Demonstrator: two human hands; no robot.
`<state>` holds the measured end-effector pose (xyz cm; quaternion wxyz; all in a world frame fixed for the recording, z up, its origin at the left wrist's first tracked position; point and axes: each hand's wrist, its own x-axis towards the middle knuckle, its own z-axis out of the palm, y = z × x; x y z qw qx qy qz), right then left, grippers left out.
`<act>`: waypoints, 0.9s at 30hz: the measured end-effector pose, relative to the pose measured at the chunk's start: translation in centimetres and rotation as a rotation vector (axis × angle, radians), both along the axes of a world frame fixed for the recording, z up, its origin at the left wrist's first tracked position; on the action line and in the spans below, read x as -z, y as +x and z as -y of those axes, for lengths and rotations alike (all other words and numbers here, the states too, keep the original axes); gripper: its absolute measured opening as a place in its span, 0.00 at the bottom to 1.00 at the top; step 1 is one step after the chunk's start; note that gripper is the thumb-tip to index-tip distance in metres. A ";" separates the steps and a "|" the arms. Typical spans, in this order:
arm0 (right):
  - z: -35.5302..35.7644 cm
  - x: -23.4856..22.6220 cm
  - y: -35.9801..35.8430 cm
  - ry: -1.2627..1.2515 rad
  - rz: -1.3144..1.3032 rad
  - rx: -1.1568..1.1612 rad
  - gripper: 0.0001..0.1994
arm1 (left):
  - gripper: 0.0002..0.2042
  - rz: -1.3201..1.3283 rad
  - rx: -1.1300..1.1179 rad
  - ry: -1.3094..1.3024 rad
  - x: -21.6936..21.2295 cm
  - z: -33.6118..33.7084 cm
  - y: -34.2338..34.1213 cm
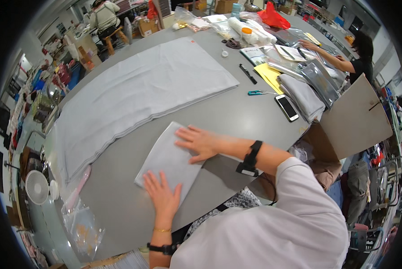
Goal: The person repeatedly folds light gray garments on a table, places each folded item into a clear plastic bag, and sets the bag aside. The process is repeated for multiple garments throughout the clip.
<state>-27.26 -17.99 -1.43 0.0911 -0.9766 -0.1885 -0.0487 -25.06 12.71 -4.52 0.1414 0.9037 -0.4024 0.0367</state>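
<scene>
On the person's side of the large cloth stack (142, 85), the folded grey cloth (167, 154) lies flat on the tabletop (246, 116) beneath the splayed left hand (165, 197) and right hand (198, 142), the right nearer the stack, its far corner pointing toward it.

Looks bright and evenly lit across the grey table (237, 119), darkening softly beneath the right forearm (231, 146); glints on plastic packaging (319, 83), blurs slightly at the right hand (198, 142), bends toward blackened edges.

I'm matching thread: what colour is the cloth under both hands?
Pale grey cloth, seen best in the head view.
</scene>
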 end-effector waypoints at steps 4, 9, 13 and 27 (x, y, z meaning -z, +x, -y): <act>-4.2 -1.1 -0.4 0.135 -0.088 0.176 0.32 | 0.33 -0.262 0.054 -0.464 -1.5 2.1 -0.7; -13.4 -0.5 -0.7 0.074 -0.117 0.141 0.34 | 0.14 -0.164 -0.078 -0.566 -5.0 -6.6 1.9; -11.4 0.4 -1.1 0.031 0.047 -0.001 0.34 | 0.11 -0.183 -0.633 -0.529 -5.1 -19.3 7.2; -10.2 1.9 0.4 0.061 0.136 0.000 0.30 | 0.18 -0.146 -1.182 -0.252 1.4 -42.1 29.0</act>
